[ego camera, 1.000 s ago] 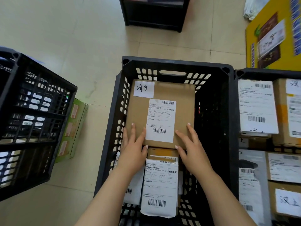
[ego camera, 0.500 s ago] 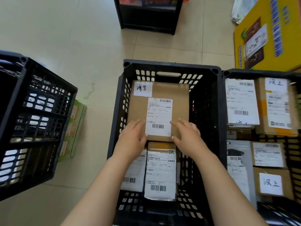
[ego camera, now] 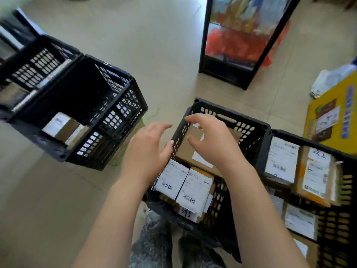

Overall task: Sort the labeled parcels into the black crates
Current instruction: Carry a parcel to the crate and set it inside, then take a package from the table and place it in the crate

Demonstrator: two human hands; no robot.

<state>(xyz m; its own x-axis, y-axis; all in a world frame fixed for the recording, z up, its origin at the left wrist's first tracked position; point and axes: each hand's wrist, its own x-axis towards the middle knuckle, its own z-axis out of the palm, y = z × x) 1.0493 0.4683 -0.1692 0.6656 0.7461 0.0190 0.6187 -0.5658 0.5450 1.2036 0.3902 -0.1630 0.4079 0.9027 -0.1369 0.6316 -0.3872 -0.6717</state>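
Head view: the middle crate (ego camera: 228, 115) stands on the floor (ego camera: 154, 55), with a brown parcel (ego camera: 185, 151) lying flat at its far end and two white-labelled parcels (ego camera: 172, 178) side by side nearer the person; the right hand (ego camera: 210, 140) is over the brown parcel, its grip loosely spread with curved fingers and nothing in it; the left hand (ego camera: 146, 149) is at the crate's left wall, its grip likewise relaxed and holding nothing; just beside, to the right, the right crate (ego camera: 301, 139) is packed with labelled parcels; well apart to the left, the left crate (ego camera: 116, 117) holds one small parcel (ego camera: 63, 126); beyond stand a black-framed stand (ego camera: 241, 78) and a yellow board (ego camera: 316, 113).
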